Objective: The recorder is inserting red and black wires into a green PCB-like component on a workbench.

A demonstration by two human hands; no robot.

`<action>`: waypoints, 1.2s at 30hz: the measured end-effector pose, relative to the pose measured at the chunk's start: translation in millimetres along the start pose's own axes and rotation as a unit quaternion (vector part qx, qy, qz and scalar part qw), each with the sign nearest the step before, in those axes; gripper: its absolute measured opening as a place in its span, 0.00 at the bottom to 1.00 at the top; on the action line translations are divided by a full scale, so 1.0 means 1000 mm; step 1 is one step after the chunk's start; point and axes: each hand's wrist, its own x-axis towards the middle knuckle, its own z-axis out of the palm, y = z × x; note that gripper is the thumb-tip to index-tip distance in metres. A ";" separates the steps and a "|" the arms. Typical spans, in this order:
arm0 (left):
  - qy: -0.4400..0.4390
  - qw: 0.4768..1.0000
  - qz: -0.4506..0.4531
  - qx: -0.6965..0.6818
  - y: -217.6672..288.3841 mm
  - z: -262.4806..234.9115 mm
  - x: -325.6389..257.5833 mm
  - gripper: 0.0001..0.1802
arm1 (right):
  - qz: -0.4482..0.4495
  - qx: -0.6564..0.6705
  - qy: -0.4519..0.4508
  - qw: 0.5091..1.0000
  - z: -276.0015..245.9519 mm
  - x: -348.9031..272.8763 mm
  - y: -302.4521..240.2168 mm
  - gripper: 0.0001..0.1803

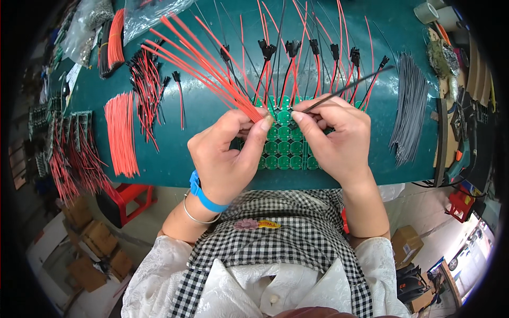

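My left hand [228,153] pinches a fanned bundle of red wires [204,63] at their lower ends, right over a green panel of round circuit boards [283,146] on the teal bench mat [212,114]. My right hand [334,138] holds a thin black soldering iron [350,87], its tip pointing toward the wire ends by my left thumb. Red and black leads with black connectors [313,58] stand up from the far edge of the panel. My hands cover most of the panel's middle.
A pile of cut red wires [122,132] and a cluster of red-black connector leads [146,79] lie at left. Grey wires [411,111] lie at right, beside tools [461,122]. Finished boards with red wires [66,153] stack at the far left. Cardboard boxes [98,244] sit on the floor.
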 end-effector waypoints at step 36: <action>-0.026 0.999 0.030 0.020 -0.011 0.022 0.004 0.05 | 0.142 0.168 0.036 0.975 -0.024 -0.011 0.004 0.05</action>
